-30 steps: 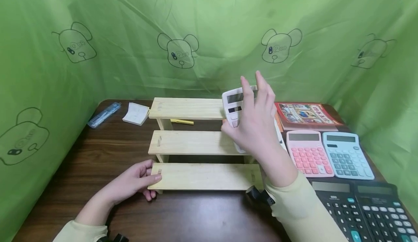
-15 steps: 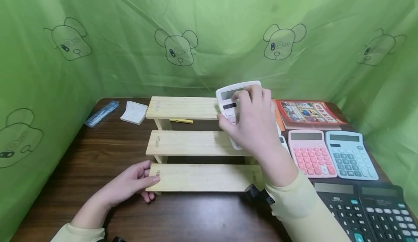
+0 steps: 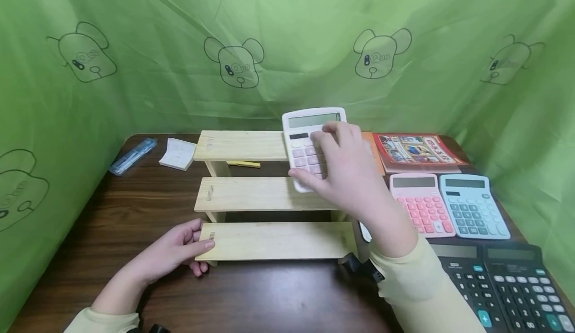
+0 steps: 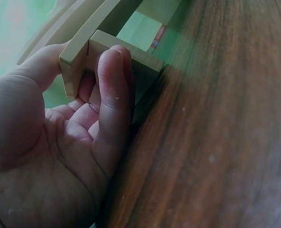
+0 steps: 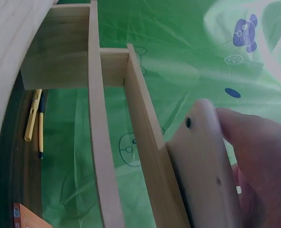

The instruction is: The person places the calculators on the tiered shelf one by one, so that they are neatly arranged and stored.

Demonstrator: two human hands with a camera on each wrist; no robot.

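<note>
A white calculator (image 3: pixel 310 153) with pale lilac keys leans tilted at the right part of the top step of a three-step wooden rack (image 3: pixel 278 240). My right hand (image 3: pixel 352 173) holds it, fingers bent over the keys and thumb near its lower left. In the right wrist view the calculator's back (image 5: pixel 202 166) is right at the edge of a wooden board (image 5: pixel 147 118). My left hand (image 3: pixel 175 250) grips the left end of the lowest step, thumb on top; in the left wrist view its other fingers (image 4: pixel 112 90) curl beneath the board (image 4: pixel 90 40).
Pink (image 3: pixel 422 205) and light blue (image 3: pixel 473 205) calculators lie to the right, black ones (image 3: pixel 516 288) nearer me. Behind them is a red illustrated book (image 3: pixel 418 149). A notepad (image 3: pixel 177 153) and a blue pack (image 3: pixel 133 157) lie at back left. A yellow pen-like item (image 3: pixel 244 164) shows behind the rack.
The calculator has moved left and slightly up along the top step, and my right fingers have bent down over its keys. My left hand keeps its grip; the head view has shifted a little.
</note>
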